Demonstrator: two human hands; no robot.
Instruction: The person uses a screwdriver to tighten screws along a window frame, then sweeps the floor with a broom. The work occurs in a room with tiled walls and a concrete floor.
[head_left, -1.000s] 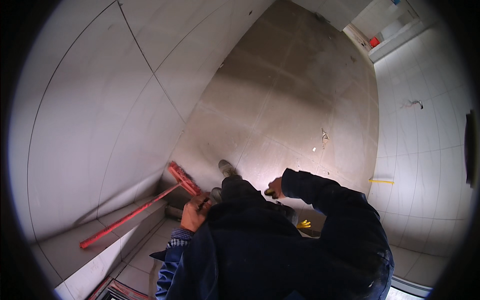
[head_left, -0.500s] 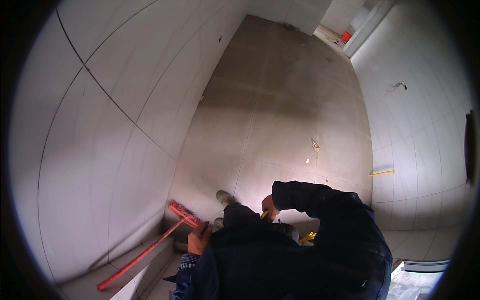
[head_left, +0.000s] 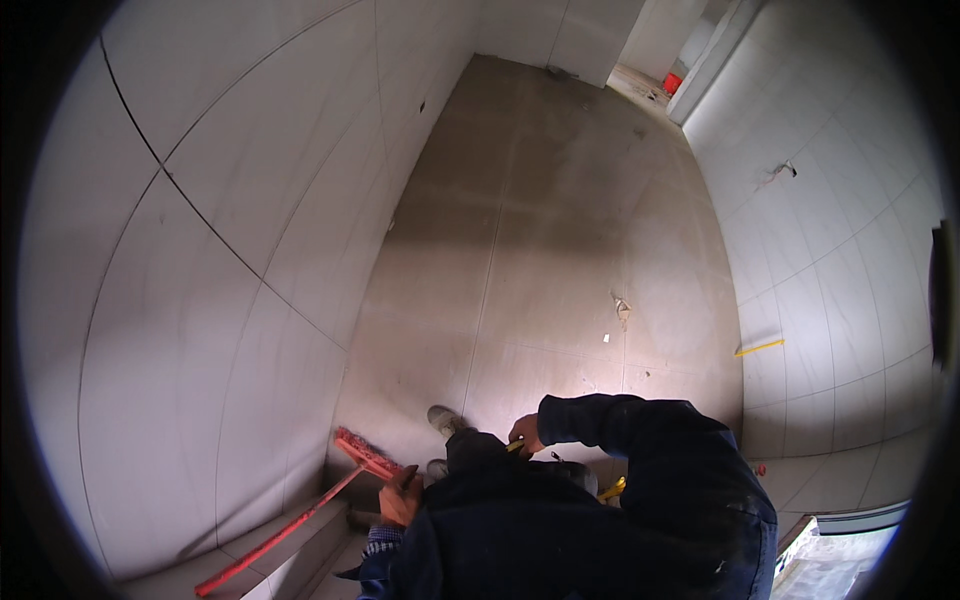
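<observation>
My right hand (head_left: 526,432) is closed, at lower centre in front of my body. Between its fingers shows a small yellow object (head_left: 515,446), mostly covered, so its kind does not show. To its left, my left hand (head_left: 400,499) is curled shut near my body, with something dark at the fingertips that I cannot make out. Just beyond that hand lies the red head of a broom (head_left: 368,453); its red handle runs down to the lower left along a tiled ledge. Another yellow item (head_left: 612,490), partly hidden by my dark sleeve, sits beside my right hip.
Large pale tiles cover the left wall (head_left: 180,350) and right wall (head_left: 840,280). A dusty tiled floor (head_left: 540,220) stretches ahead, with a scrap (head_left: 622,308) on it. A yellow strip (head_left: 760,348) is at the right wall. A red container (head_left: 672,84) stands in the far doorway.
The view has tipped a little, so the floor ahead sits lower in it. My right hand has shifted slightly left and down in view, still closed on the yellow object. The broom has barely moved.
</observation>
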